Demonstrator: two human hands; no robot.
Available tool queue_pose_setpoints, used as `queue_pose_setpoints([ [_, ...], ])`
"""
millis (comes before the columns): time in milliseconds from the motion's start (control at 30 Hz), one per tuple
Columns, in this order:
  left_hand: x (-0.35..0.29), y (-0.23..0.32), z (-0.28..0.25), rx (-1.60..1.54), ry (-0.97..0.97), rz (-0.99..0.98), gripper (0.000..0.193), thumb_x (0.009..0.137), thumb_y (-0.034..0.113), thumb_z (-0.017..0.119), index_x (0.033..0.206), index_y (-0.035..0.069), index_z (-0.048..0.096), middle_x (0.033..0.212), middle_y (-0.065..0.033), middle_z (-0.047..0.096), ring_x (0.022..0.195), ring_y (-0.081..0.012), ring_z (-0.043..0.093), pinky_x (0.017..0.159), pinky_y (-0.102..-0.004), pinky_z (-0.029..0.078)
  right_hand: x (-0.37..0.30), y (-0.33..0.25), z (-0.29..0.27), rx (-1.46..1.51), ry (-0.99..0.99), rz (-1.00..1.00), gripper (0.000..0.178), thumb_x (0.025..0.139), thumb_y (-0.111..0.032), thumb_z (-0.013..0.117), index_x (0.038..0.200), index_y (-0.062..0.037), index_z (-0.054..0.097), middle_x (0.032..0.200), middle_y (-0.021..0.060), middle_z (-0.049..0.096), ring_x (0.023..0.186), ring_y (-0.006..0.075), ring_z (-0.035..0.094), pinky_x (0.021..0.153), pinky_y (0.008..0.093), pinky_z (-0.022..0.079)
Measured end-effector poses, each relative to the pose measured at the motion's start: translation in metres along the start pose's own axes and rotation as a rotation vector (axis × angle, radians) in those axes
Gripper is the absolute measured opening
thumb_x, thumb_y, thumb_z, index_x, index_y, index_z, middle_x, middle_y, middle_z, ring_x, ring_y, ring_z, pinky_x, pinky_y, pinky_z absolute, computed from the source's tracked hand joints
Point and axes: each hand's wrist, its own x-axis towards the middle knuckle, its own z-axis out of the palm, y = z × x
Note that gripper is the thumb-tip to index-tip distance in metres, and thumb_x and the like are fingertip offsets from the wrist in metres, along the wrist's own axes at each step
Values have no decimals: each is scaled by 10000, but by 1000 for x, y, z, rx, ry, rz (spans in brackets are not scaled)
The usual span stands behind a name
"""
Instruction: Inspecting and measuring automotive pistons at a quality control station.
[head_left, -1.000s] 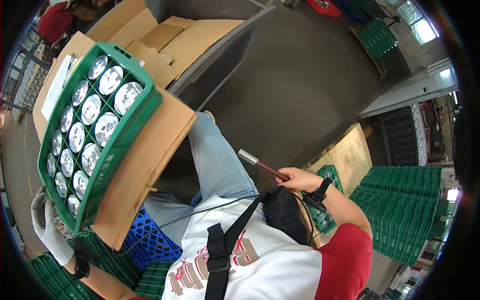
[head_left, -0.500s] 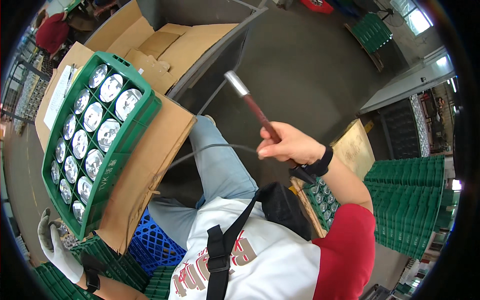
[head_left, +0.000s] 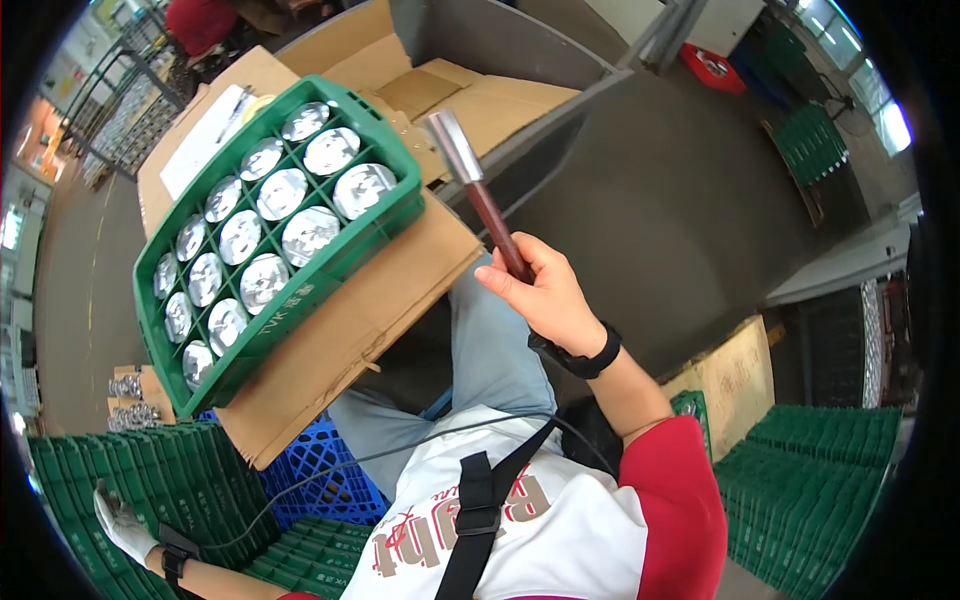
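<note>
My bare right hand (head_left: 548, 298) is closed round the dark red handle of a short tool with a shiny metal cylinder head (head_left: 490, 205). The tool points up and left, apart from a green plastic tray (head_left: 320, 290) at its left. In the tray's compartments sit several round silver metal parts (head_left: 283, 194). The tray rests on a cardboard sheet (head_left: 375, 310). At the lower left my left hand (head_left: 122, 525), in a white glove with greyish fingertips, is stretched out beside stacked green trays (head_left: 150, 480), fingers extended and holding nothing I can see.
Behind the tray stands a large grey bin (head_left: 520, 60) with an open cardboard box (head_left: 490, 100). A paper sheet (head_left: 205, 150) lies beyond the tray. A blue crate (head_left: 320, 470) is below it. More green stacks (head_left: 810, 480) stand at right. A thin cable (head_left: 350, 462) crosses my lap.
The view has turned, so the tray and bin sit further right. My right hand has brought the tool closer to the tray. My left hand has moved lower, away from the tray.
</note>
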Motion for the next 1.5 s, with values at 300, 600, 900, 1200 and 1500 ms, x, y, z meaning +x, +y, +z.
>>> queue_pose_setpoints([
  [300, -107, 2, 111, 216, -150, -89, 315, 897, 206, 639, 1154, 25, 646, 1061, -75, 651, 898, -176, 610, 780, -304, 474, 16, -8, 37, 139, -76, -2, 174, 931, -188, 692, 946, -25, 631, 713, -63, 475, 648, 30, 411, 561, 228, 347],
  [600, -172, 65, 294, 572, -874, 426, 286, 806, 210, 712, 1050, 63, 695, 939, -105, 721, 836, -222, 680, 759, -307, 531, 52, -22, 67, 136, -93, -212, 130, 940, -139, 677, 979, -18, 651, 710, -72, 503, 634, 13, 414, 556, 198, 331],
  [900, -136, 70, 342, 1123, -973, 493, 475, 709, 279, 726, 1145, 102, 665, 1047, -160, 699, 1003, -325, 663, 869, -403, 525, 140, -14, 103, -38, 0, -434, 194, 945, -189, 646, 952, 5, 633, 683, 15, 560, 592, 74, 494, 544, 261, 406],
  [1200, -137, 57, 355, 1342, -1066, 488, 454, 750, 372, 720, 993, -10, 695, 958, -237, 700, 914, -371, 687, 820, -432, 542, 169, -1, 111, 32, -152, -216, 259, 948, -249, 625, 879, 0, 626, 589, 21, 541, 496, 111, 522, 474, 303, 400],
  [1500, -135, 79, 328, 1159, -877, 483, 716, 606, 463, 791, 1109, -4, 587, 963, -223, 691, 920, -356, 673, 814, -380, 532, 162, 7, 116, -29, -119, -243, 269, 941, -257, 624, 856, -2, 613, 604, 85, 556, 535, 172, 540, 520, 340, 411],
])
